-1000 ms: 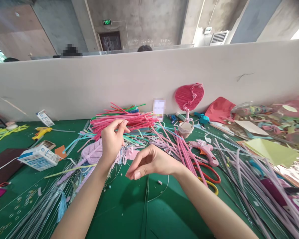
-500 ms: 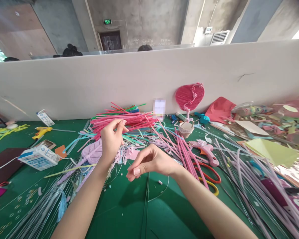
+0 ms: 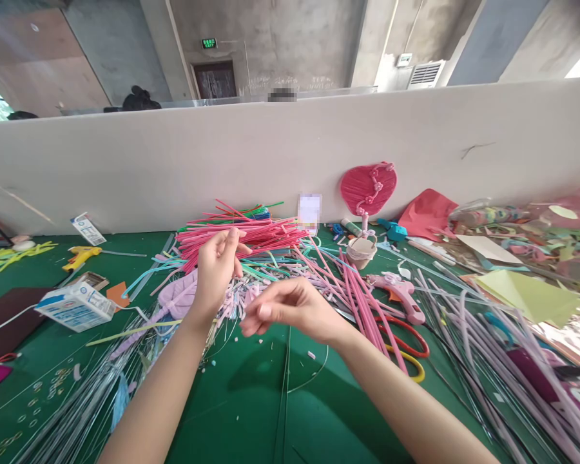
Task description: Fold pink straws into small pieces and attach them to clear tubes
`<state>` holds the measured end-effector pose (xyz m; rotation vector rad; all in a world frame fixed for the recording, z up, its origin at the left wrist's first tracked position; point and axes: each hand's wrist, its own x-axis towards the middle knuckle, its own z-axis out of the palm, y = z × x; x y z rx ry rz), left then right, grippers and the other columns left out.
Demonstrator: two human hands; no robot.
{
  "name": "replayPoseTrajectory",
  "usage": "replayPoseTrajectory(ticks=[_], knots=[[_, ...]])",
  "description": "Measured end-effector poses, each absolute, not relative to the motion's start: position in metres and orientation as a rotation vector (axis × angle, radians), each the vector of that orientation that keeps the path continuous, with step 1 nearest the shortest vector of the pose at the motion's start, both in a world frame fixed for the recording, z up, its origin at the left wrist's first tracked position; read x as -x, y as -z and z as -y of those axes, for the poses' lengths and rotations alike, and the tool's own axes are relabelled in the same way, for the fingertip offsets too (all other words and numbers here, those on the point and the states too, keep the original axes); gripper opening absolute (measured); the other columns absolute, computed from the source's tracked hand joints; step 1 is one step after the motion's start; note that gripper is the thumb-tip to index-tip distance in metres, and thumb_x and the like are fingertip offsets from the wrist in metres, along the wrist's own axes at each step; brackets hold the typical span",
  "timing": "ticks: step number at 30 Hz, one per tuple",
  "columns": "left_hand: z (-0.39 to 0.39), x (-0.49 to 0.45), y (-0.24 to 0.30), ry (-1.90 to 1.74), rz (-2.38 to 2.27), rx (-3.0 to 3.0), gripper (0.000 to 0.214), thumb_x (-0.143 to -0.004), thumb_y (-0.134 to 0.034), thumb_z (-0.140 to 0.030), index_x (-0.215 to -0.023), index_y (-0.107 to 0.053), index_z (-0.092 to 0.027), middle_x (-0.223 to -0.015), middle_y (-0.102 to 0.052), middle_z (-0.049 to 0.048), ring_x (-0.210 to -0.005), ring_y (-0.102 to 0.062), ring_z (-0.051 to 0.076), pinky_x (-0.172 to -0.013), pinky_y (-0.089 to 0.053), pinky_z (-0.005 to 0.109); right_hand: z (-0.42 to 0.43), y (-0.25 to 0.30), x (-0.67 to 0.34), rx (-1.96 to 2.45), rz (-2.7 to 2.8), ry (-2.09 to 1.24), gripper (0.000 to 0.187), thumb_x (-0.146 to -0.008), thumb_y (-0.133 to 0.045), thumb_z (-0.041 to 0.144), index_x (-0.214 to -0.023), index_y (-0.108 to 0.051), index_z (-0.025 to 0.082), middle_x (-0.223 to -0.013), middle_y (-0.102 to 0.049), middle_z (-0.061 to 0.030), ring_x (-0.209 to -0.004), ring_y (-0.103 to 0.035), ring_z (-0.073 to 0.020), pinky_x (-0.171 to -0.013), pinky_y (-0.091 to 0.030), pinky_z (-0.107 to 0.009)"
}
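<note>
Both left hand (image 3: 216, 264) and right hand (image 3: 297, 312) are curled, we can't tell if pinching anything; red stems (image 3: 265, 235) near the partition (image 3: 198, 154) look light, bendy, so we'd grip mid-length.

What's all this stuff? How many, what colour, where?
pipe cleaners: many, mixed colours, middle and right
fan: one, red, back
pot: one, beige, below the fan
glue guns: two, yellow left, pink right
scissors: one, red and yellow, right of centre
box: one, white and blue, left
exit sign: one, green, upper left
table: one, green, underneath
partition: one, white, back
scraps: many, mixed colours, right
left hand: one, bare, left of centre
right hand: one, bare, centre
</note>
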<state>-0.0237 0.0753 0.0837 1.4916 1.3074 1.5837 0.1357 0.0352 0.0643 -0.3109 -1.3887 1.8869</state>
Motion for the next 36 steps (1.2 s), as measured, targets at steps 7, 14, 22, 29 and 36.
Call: replayPoseTrajectory(ticks=[7, 14, 22, 29, 36], knots=[[-0.073, 0.024, -0.099, -1.41, -0.91, -0.835, 0.023, -0.094, -0.052, -0.032, -0.099, -0.066, -0.015, -0.097, -0.072, 0.0064, -0.071, -0.068, 0.011, -0.053, -0.052, 0.018, -0.055, -0.074, -0.155, 0.406, 0.895, -1.513, 0.016, -0.079, -0.072, 0.036, -0.086, -0.07, 0.021, -0.061, -0.058, 0.0053, -0.053, -0.052, -0.0038, -0.045, -0.043, -0.012], [-0.056, 0.002, -0.098, -1.287, -0.601, -0.981, 0.025, -0.091, -0.056, -0.038, -0.094, -0.07, -0.017, -0.101, -0.072, 0.0068, -0.095, -0.068, 0.019, -0.071, -0.057, 0.026, -0.058, -0.074, -0.153, 0.339, 0.697, -1.687, 0.02, -0.075, -0.076, 0.034, -0.086, -0.069, 0.019, -0.068, -0.063, 0.0041, -0.06, -0.059, -0.0032, -0.054, -0.05, -0.009], [-0.048, -0.014, -0.093, -1.381, -0.529, -1.005, 0.024, -0.085, -0.065, -0.04, -0.082, -0.07, -0.017, -0.083, -0.069, 0.0012, -0.078, -0.066, 0.011, -0.068, -0.056, 0.02, -0.055, -0.07, -0.145, 0.277, 0.62, -1.812, 0.031, -0.07, -0.079, 0.042, -0.082, -0.068, 0.015, -0.064, -0.067, 0.0033, -0.056, -0.064, -0.0041, -0.056, -0.054, -0.009], [-0.047, -0.015, -0.093, -1.324, -0.522, -1.001, 0.026, -0.086, -0.064, -0.039, -0.08, -0.069, -0.015, -0.078, -0.069, 0.0017, -0.074, -0.066, 0.009, -0.07, -0.056, 0.016, -0.056, -0.066, -0.145, 0.24, 0.589, -1.805, 0.03, -0.068, -0.08, 0.04, -0.075, -0.065, 0.015, -0.06, -0.067, 0.0048, -0.052, -0.062, -0.0027, -0.054, -0.053, -0.007], [-0.046, -0.015, -0.096, -1.347, -0.517, -0.935, 0.027, -0.083, -0.067, -0.043, -0.085, -0.068, -0.016, -0.083, -0.072, 0.0027, -0.078, -0.069, 0.012, -0.074, -0.057, 0.02, -0.056, -0.07, -0.149, 0.237, 0.642, -1.843, 0.038, -0.064, -0.081, 0.045, -0.083, -0.068, 0.016, -0.07, -0.071, 0.0026, -0.061, -0.067, -0.0043, -0.062, -0.055, -0.008]])
